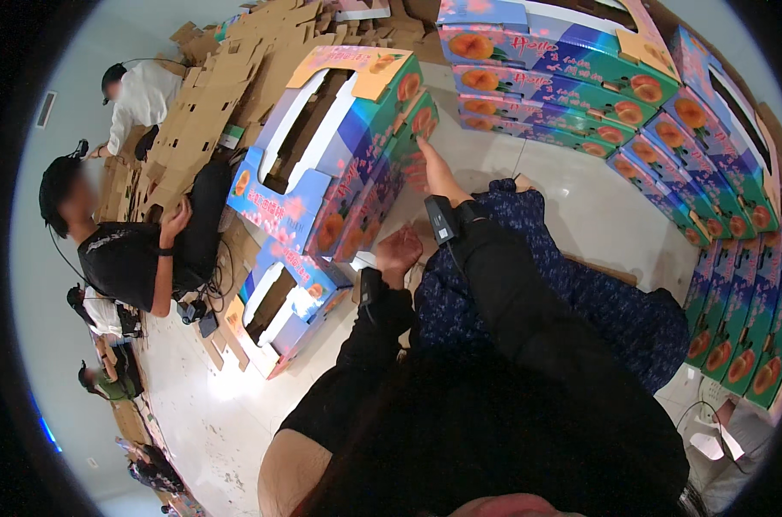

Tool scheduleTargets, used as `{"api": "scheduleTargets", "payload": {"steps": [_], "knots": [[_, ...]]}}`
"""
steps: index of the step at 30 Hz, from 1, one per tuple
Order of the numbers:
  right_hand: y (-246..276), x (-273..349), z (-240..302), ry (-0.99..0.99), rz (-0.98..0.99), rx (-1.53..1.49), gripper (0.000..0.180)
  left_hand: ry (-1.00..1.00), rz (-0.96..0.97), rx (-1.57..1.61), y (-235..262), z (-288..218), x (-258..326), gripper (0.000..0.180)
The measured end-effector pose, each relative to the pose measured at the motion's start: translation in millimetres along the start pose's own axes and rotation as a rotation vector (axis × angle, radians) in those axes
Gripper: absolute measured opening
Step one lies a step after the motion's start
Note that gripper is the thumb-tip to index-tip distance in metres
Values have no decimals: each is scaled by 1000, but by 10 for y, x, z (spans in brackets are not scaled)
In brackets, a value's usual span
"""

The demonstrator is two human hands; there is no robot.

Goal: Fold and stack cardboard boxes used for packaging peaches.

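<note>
A stack of printed cardboard fruit cartons, blue, green and purple with peach pictures, stands in front of me. The top carton has a long slot-like opening between white flaps. My right hand is at the stack's right side, fingers stretched toward the lower carton, thumb raised. My left hand is low beside the stack's near corner, its fingers loosely bent and apart, with nothing visible in them. Whether either hand presses on the cardboard is hard to see. Dark sleeves and small black wrist devices cover both wrists.
Another similar carton sits on the floor at the left. Tall rows of filled-out cartons stand at the far right and along the right side. Flattened brown cardboard lies in a heap; a person in black sits beside it.
</note>
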State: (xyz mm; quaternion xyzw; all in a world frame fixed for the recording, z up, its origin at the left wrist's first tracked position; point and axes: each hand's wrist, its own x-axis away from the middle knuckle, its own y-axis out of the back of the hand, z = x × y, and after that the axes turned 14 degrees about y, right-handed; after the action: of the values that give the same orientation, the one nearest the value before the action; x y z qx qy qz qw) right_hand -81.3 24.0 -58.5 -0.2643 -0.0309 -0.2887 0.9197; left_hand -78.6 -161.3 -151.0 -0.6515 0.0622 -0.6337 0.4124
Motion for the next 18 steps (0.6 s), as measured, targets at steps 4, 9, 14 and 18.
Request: {"api": "scheduleTargets", "payload": {"steps": [4,9,14,18], "knots": [[-25,20,-15,-57,25,37,67,-77,224,-29,322,-463,-451,21],[-63,34,-25,31,33,21,67,-165,354,127,393,-706,-637,18],[68,-10,-27,-46,66,125,70,-204,469,178,156,-469,-704,19],[-52,94,44,17,72,203,60,-90,857,54,316,-551,-680,19]]}}
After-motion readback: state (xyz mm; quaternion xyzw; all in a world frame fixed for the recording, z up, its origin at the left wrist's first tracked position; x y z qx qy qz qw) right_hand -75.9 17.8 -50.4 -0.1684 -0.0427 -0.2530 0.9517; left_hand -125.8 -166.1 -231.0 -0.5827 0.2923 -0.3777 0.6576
